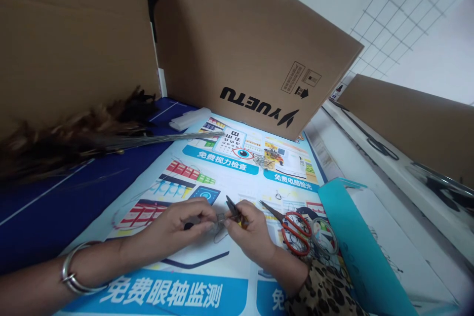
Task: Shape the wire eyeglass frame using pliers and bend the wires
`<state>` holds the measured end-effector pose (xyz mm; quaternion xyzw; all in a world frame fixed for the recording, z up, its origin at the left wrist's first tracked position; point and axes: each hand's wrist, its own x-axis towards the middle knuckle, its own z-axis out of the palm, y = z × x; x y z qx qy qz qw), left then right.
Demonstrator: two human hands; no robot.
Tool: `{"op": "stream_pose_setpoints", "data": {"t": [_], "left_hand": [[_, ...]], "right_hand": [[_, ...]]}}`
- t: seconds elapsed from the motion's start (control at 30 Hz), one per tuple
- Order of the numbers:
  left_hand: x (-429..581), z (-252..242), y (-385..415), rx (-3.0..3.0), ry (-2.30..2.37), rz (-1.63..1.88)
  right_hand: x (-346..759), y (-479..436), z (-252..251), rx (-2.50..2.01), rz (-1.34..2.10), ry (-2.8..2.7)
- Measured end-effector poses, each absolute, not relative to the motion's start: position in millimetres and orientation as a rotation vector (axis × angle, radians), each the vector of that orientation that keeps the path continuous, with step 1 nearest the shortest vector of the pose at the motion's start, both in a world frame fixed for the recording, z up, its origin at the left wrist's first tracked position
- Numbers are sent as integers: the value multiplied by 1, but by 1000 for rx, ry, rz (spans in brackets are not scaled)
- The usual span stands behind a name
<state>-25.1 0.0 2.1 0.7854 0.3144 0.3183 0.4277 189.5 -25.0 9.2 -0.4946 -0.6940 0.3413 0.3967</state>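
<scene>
My left hand comes in from the left, thumb and fingertips closed on a small piece of bent thin wire. Beside it, my right hand is wrapped around small pliers with dark jaws and a yellowish handle. The jaws point up and away from the palm. My right thumb and finger also meet at the wire piece, and a fine loop hangs below. Just right of that hand lie red-handled scissors and a round coil of wire.
A printed poster covers the table. Small wire bits lie on it farther back. Left are brown feathers and a bundle of thin rods. A teal-and-white box sits right; cardboard panels stand behind.
</scene>
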Motion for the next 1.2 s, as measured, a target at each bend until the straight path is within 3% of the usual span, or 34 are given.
{"op": "stream_pose_setpoints", "data": {"t": [0.57,0.97,1.2], "left_hand": [[-21,-4,-1,2425,580,1072],[-22,5,11,1340,955,889],[-34,13,23,1143,1167,1044]], "right_hand": [[187,-22,10,-1299,987,-1706],[196,-13,23,-1216,936,-1831],[231,-1,54,-1365,578,-2328]]}}
